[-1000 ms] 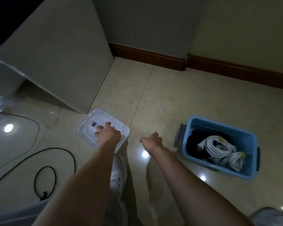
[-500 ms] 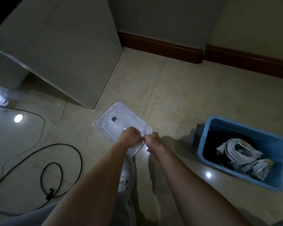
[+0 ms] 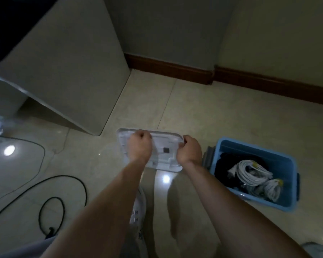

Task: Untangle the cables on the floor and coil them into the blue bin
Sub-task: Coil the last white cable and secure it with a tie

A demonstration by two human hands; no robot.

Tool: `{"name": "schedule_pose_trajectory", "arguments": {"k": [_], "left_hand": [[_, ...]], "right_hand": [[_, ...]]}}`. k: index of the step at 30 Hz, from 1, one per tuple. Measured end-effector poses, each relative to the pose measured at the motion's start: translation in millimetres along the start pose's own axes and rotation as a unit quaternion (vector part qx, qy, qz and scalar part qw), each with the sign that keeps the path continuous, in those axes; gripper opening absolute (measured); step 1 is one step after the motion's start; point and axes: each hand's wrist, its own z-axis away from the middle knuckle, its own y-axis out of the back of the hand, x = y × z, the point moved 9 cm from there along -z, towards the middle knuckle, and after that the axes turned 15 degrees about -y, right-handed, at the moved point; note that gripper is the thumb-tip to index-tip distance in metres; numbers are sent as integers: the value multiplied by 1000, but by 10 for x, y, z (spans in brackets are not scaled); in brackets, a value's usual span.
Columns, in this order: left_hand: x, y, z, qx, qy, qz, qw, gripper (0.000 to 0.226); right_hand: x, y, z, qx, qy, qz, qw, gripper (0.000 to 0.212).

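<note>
The blue bin [image 3: 285, 202] stands on the tiled floor at the right. Inside it lie coiled white cables [image 3: 250, 173] on top of a dark cable bundle [image 3: 224, 164]. A clear plastic lid [image 3: 164, 146] is lifted off the floor, just left of the bin. My left hand [image 3: 139, 146] grips its left part and my right hand [image 3: 189, 149] grips its right edge, fingers curled over the rim. A black cable [image 3: 63, 185] loops loose on the floor at the lower left.
A tall pale cabinet [image 3: 63, 62] stands at the upper left, its corner close to the lid. A dark wooden baseboard [image 3: 175, 68] runs along the far wall. My white shoe [image 3: 138, 211] sits below the lid. A thin cord [image 3: 41, 151] trails at far left.
Both hands closed on the clear lid and lifted it off the floor, turning it and bringing it rightward toward the bin. The bin and its cables have not moved.
</note>
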Motion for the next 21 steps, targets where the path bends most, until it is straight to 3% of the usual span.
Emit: {"name": "schedule_pose_trajectory", "arguments": {"k": [4, 6, 9, 11, 14, 21], "left_hand": [[338, 659, 71, 188, 44, 65, 979, 25], [474, 830, 223, 226, 105, 85, 965, 37], [555, 603, 370, 129, 193, 235, 944, 58], [719, 345, 479, 17, 202, 300, 932, 52], [1003, 70, 598, -55, 173, 347, 920, 33], [1315, -556, 942, -167, 102, 241, 951, 6]], "right_hand": [[-113, 718, 7, 28, 51, -72, 996, 26], [-106, 1146, 81, 43, 72, -118, 989, 20], [17, 1673, 208, 51, 84, -166, 981, 18], [132, 1977, 322, 51, 88, -191, 976, 21], [377, 2380, 435, 66, 85, -224, 968, 21], [1237, 2932, 465, 58, 41, -193, 979, 30]]}}
